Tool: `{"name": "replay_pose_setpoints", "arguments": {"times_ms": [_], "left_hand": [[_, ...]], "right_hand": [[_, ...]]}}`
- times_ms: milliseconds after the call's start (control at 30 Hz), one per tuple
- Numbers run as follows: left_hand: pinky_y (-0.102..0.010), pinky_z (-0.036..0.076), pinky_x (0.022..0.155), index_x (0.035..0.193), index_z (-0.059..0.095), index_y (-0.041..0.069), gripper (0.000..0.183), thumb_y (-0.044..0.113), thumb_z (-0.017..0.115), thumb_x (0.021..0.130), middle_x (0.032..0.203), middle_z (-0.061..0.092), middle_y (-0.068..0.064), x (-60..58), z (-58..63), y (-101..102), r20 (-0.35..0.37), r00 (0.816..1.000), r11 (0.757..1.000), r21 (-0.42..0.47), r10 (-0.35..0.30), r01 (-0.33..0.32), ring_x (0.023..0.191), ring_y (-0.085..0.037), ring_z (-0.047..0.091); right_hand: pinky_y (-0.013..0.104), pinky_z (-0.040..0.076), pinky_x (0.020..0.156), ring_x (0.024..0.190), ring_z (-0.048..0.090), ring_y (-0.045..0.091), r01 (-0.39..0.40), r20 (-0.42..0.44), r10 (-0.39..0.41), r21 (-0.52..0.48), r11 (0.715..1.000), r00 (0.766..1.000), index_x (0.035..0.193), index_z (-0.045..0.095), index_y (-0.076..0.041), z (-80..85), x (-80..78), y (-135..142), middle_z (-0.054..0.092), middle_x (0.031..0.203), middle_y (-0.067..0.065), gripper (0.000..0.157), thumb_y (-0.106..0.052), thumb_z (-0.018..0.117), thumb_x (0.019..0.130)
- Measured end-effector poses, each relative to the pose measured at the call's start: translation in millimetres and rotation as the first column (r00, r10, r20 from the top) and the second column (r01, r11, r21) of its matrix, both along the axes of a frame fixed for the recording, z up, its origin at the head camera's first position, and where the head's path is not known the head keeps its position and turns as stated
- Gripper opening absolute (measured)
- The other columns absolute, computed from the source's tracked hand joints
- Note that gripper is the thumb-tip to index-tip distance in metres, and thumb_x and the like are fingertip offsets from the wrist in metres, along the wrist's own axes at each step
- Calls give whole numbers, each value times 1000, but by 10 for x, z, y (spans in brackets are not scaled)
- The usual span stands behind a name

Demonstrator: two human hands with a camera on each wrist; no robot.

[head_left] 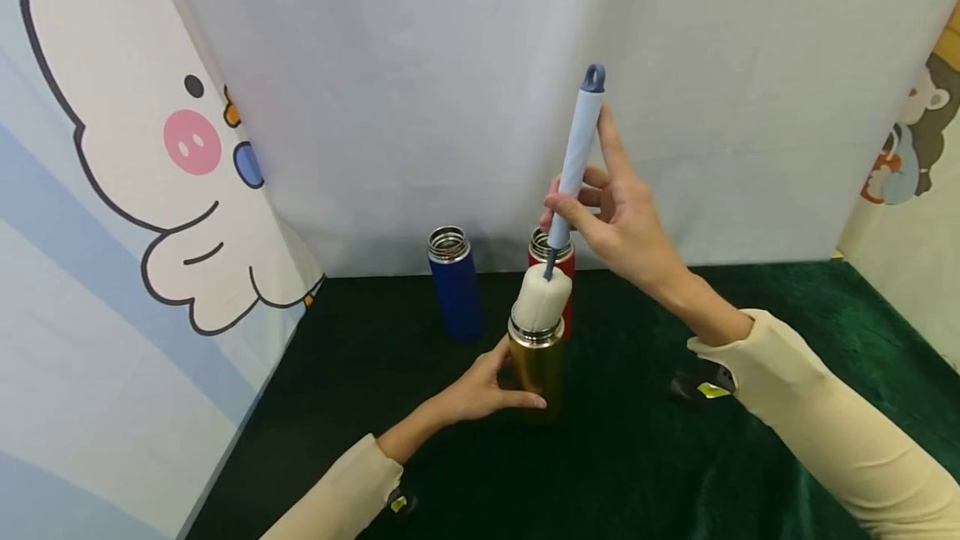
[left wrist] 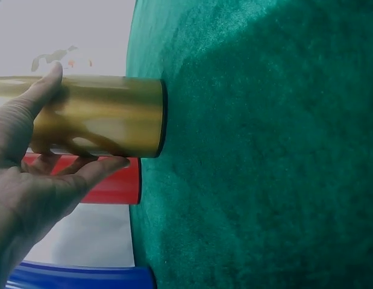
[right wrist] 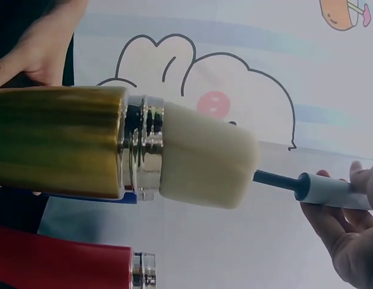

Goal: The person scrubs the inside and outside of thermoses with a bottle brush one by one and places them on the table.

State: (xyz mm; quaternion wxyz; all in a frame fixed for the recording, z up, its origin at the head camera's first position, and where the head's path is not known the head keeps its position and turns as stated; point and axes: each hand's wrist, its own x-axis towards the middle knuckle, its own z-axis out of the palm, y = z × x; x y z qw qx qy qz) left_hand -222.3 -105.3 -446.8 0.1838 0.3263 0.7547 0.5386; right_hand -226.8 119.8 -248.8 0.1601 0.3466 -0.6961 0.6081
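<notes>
"So, take me across the counter point(head_left: 675, 473), left side first."

"Farthest left I have a blue bottle point(head_left: 456, 294), uncapped and upright, with nothing on it. Next comes the left grip point(head_left: 483, 390), clamped round the gold bottle point(head_left: 540, 382) with digits on two sides of its body."

"Is that hold good enough?"

"For steadying, I think so. I can't tell whether the base sits on the cloth, so I'd plant it firmly before putting any weight on top, and squeeze just enough to stop it spinning."

"And the brush point(head_left: 559, 233)?"

"Its sponge head point(head_left: 542, 300) is at the steel neck point(head_left: 536, 338) of the gold bottle, its lower end seemingly just inside and much of it standing above the rim. Behind it I see the red bottle point(right wrist: 62, 259), uncapped too and apart from the gold one in my right wrist view."

"What's at the far right?"

"The right grip point(head_left: 626, 223), pinching the handle point(head_left: 580, 136) between thumb and fingers, index finger laid along it. The handle leans right, off the bottle's line."

"How would you work it?"

"I'd straighten the handle over the neck first, then press down the bottle's axis with a small twist, letting the sponge compress gradually. Pushed at this lean, it could bunch against the rim or tip the bottle."
</notes>
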Motion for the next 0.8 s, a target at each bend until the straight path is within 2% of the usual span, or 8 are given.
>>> {"name": "replay_pose_setpoints", "arguments": {"times_ms": [133, 267, 367, 433, 533, 600, 667, 800], "left_hand": [[-43, 52, 108, 160, 18, 18, 93, 6, 77, 90, 160, 39, -17, 9, -10, 6, -6, 1000, 1000, -3, -14, 14, 145, -39, 44], [-45, 52, 108, 161, 16, 18, 93, 5, 76, 91, 160, 39, -19, -7, -15, 6, -29, 999, 1000, -2, -21, 21, 145, -41, 44], [-47, 52, 107, 161, 15, 18, 93, 5, 75, 91, 160, 39, -20, -7, -15, -1, -42, 999, 1000, 6, -26, 27, 145, -43, 43], [-46, 53, 107, 160, 15, 18, 92, 4, 75, 91, 160, 39, -21, -6, -13, -1, -45, 998, 999, 7, -31, 32, 145, -43, 43], [-45, 53, 106, 160, 16, 17, 92, 4, 75, 91, 159, 40, -20, -9, 1, 8, -53, 998, 1000, 4, -31, 31, 144, -42, 45], [-44, 53, 106, 160, 17, 18, 93, 4, 76, 90, 159, 41, -18, -13, 11, 16, -56, 998, 1000, -7, -24, 23, 144, -40, 46], [-43, 53, 107, 160, 17, 19, 94, 4, 77, 90, 159, 42, -16, -15, 17, 20, -59, 998, 1000, -16, -15, 14, 144, -37, 46], [-45, 53, 107, 160, 17, 19, 94, 4, 77, 90, 158, 42, -16, -13, 14, 19, -61, 998, 1000, -28, -9, 7, 144, -37, 46]], "right_hand": [[29, 62, 88, 86, 73, 9, 34, -63, -28, 95, 995, 998, 165, -1, -13, -47, 63, -42, 65, 102, 23, 95, 12, 60, 95], [29, 62, 84, 84, 74, 18, 18, -164, 4, 136, 991, 986, 162, 4, -3, -125, 108, -112, 67, 98, 22, 93, 13, 64, 93], [28, 63, 81, 83, 75, 25, -4, -209, 36, 149, 989, 977, 161, 8, -2, -191, 130, -173, 68, 95, 20, 92, 12, 66, 91], [27, 62, 81, 84, 75, 29, -10, -225, 44, 146, 989, 973, 163, 10, -7, -240, 150, -200, 68, 95, 20, 93, 11, 67, 91], [25, 62, 80, 85, 75, 29, 2, -244, 27, 119, 993, 969, 165, 12, -26, -326, 182, -196, 68, 97, 21, 98, 11, 65, 92], [25, 62, 79, 86, 76, 25, 14, -263, 12, 99, 995, 965, 163, 11, -41, -380, 205, -179, 68, 98, 23, 104, 13, 64, 92], [25, 62, 78, 88, 75, 19, 21, -281, 3, 83, 996, 960, 160, 10, -50, -422, 217, -164, 67, 98, 24, 109, 15, 64, 91], [25, 62, 79, 89, 75, 13, 16, -300, 5, 67, 998, 954, 158, 9, -54, -475, 223, -158, 67, 99, 25, 109, 14, 64, 92]]}}
